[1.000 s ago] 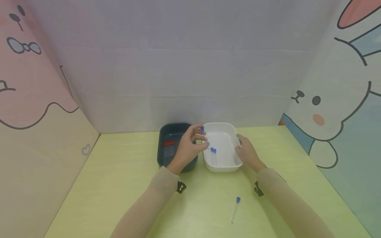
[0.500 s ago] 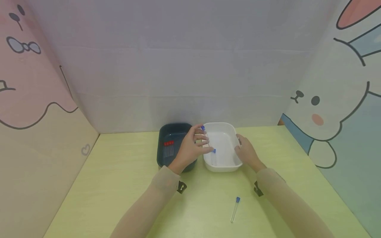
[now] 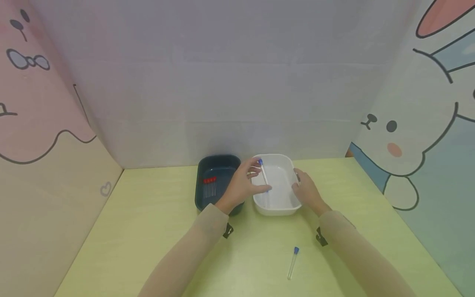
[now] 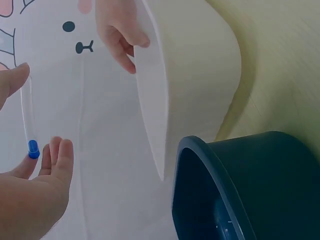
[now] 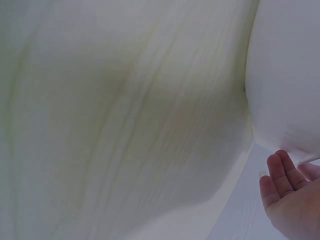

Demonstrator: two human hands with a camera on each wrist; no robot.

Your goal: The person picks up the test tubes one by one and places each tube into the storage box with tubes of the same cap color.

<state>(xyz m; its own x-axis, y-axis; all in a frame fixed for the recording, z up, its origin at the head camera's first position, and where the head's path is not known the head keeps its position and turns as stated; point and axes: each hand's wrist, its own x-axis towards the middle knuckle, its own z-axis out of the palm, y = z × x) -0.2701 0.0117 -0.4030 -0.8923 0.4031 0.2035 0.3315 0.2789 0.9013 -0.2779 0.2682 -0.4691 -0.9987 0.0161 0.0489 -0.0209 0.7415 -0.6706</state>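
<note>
Pinched end to end between the thumb and a fingertip of my left hand (image 3: 240, 186) is a clear test tube (image 3: 264, 175) with a blue cap. It hangs tilted over the left part of a white basin (image 3: 278, 211). The left wrist view shows the same tube (image 4: 27, 112) with its blue cap at the lower end. Below it in the basin lies blue-capped glass, mostly covered by the held tube and thumb. My right hand (image 3: 309, 192) grips the basin's right rim, thumb inside; in the right wrist view its fingers (image 5: 285, 182) are at the white wall.
Left of the white basin stands a dark teal basin (image 3: 199, 194), holding several red-capped tubes (image 3: 209, 187) in a row. Another blue-capped test tube (image 3: 293, 263) lies on the yellow table (image 3: 148, 231) near the front. A pale wall (image 3: 237, 82) rises behind the basins.
My left hand has shifted right with the blue-capped tube, bringing it further over the white basin. The right hand has stayed on the rim.
</note>
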